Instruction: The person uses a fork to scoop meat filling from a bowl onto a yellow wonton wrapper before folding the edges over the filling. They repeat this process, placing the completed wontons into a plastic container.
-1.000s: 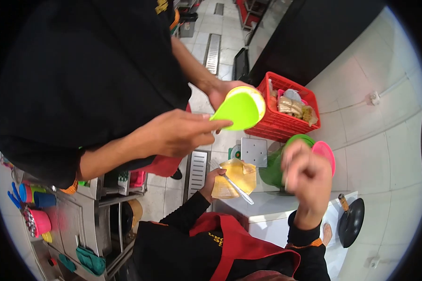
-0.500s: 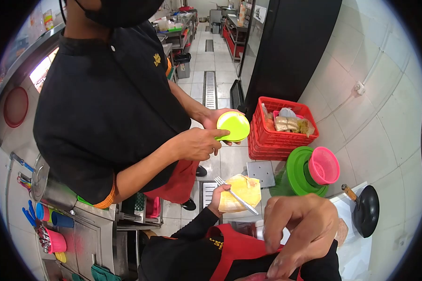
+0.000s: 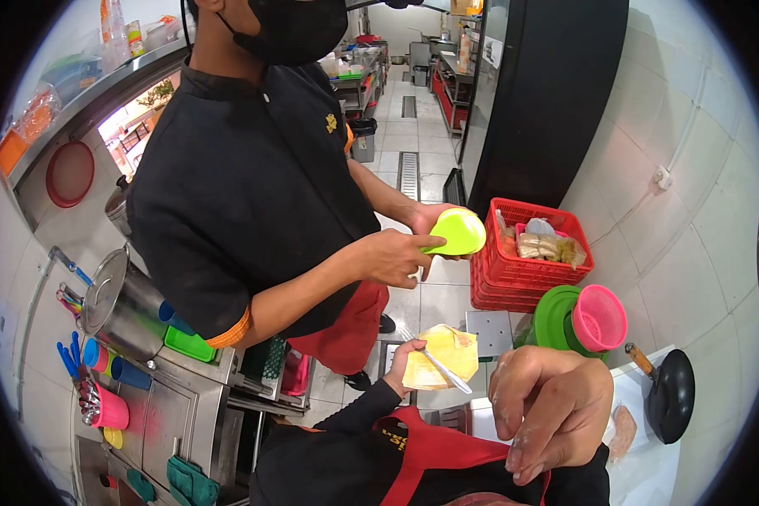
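Observation:
My left hand (image 3: 399,369) is closed on a yellow, square, flat stack that looks like pastry sheets (image 3: 426,358), and on a light-coloured fork (image 3: 445,371) lying across it. The fork's tines point up and left. Close to the camera hangs my right hand (image 3: 555,413), its fingers curled toward the thumb and dusted with white; nothing shows in it. Facing me, a co-worker in a black shirt (image 3: 253,185) holds a small bright green dish (image 3: 462,232), one hand beneath it and the other hand's index finger at its edge.
Stacked red crates (image 3: 531,270) with packed bags stand beside a black fridge (image 3: 548,101). A pink basket (image 3: 600,318) rests on a green tub (image 3: 552,314). At right is a black wok (image 3: 671,396); at left, a large pot (image 3: 125,299) and a pink cutlery cup (image 3: 112,409).
The view has shifted, so the surroundings sit farther right and lower. My right hand's fingers have drawn closer together. My left hand keeps the fork and yellow sheets.

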The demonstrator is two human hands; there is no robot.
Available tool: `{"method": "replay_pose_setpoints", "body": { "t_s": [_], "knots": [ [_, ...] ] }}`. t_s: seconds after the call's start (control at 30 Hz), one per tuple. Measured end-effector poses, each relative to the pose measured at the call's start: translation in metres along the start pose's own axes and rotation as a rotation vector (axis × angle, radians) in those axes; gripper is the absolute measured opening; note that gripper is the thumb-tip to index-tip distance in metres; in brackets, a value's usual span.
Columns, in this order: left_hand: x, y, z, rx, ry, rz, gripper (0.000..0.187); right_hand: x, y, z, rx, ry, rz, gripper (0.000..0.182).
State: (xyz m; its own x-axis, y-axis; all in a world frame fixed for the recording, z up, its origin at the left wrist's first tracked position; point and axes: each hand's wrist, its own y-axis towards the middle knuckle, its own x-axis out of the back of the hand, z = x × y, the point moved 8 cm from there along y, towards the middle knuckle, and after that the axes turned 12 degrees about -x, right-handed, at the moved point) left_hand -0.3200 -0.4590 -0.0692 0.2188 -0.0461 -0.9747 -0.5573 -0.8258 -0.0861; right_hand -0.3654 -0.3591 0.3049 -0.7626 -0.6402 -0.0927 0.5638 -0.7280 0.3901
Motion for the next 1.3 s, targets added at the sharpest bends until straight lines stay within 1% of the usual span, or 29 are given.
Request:
{"method": "replay_pose_setpoints", "body": {
  "t_s": [0.13,0.17,0.23,0.3,0.37,0.47,0.53,0.63,0.83,0.93,0.97,1.07,1.1,1.2,1.23,1.3],
  "knots": [
    [0.004,-0.007,0.004,0.033,-0.021,-0.038,0.06,-0.007,-0.002,0.004,-0.021,-0.019,-0.025,0.019],
    [0.01,-0.006,0.004,0.014,-0.006,-0.075,0.06,-0.01,-0.002,0.006,-0.016,-0.028,-0.016,0.018],
    [0.011,-0.005,0.001,-0.017,0.0,-0.051,0.059,-0.014,-0.004,0.008,-0.017,-0.042,-0.007,0.017],
    [0.012,-0.006,0.003,-0.026,-0.004,-0.037,0.059,-0.021,-0.005,0.011,0.057,-0.143,0.114,0.013],
    [0.013,-0.004,0.006,-0.02,-0.007,-0.017,0.059,-0.025,-0.008,0.011,0.105,-0.183,0.186,0.011],
    [0.01,-0.004,0.006,-0.022,0.006,0.013,0.059,-0.025,-0.01,0.011,0.104,-0.103,0.203,0.01],
    [0.007,-0.005,0.005,-0.026,0.011,0.024,0.059,-0.021,-0.015,0.005,0.032,0.033,0.157,0.015],
    [0.003,-0.005,0.008,-0.016,-0.009,0.032,0.059,-0.022,-0.016,0.003,0.005,0.067,0.22,0.014],
    [0.003,-0.009,0.009,-0.002,-0.026,0.025,0.059,-0.026,-0.016,0.014,0.032,0.021,0.119,0.013],
    [0.0,-0.013,0.006,-0.011,-0.008,0.011,0.059,-0.017,-0.02,0.014,0.037,0.029,-0.013,0.015],
    [0.0,-0.013,0.006,-0.017,-0.013,0.017,0.059,-0.014,-0.022,0.014,0.018,-0.019,-0.046,0.019],
    [0.001,-0.009,0.006,-0.035,-0.017,0.033,0.06,-0.004,-0.031,0.011,0.057,-0.031,-0.18,0.021],
    [0.001,-0.006,0.003,-0.038,-0.007,0.034,0.06,-0.001,-0.033,0.011,0.099,-0.046,-0.215,0.023],
    [0.009,-0.004,-0.001,-0.043,0.016,0.017,0.063,0.013,-0.04,0.006,0.096,0.06,-0.308,0.023],
    [0.012,-0.006,0.003,-0.041,0.013,0.005,0.064,0.016,-0.041,0.006,0.117,0.002,-0.232,0.022],
    [0.019,-0.01,0.009,-0.013,0.01,-0.046,0.064,0.023,-0.046,0.005,0.124,-0.014,-0.24,0.021]
  ]
}}
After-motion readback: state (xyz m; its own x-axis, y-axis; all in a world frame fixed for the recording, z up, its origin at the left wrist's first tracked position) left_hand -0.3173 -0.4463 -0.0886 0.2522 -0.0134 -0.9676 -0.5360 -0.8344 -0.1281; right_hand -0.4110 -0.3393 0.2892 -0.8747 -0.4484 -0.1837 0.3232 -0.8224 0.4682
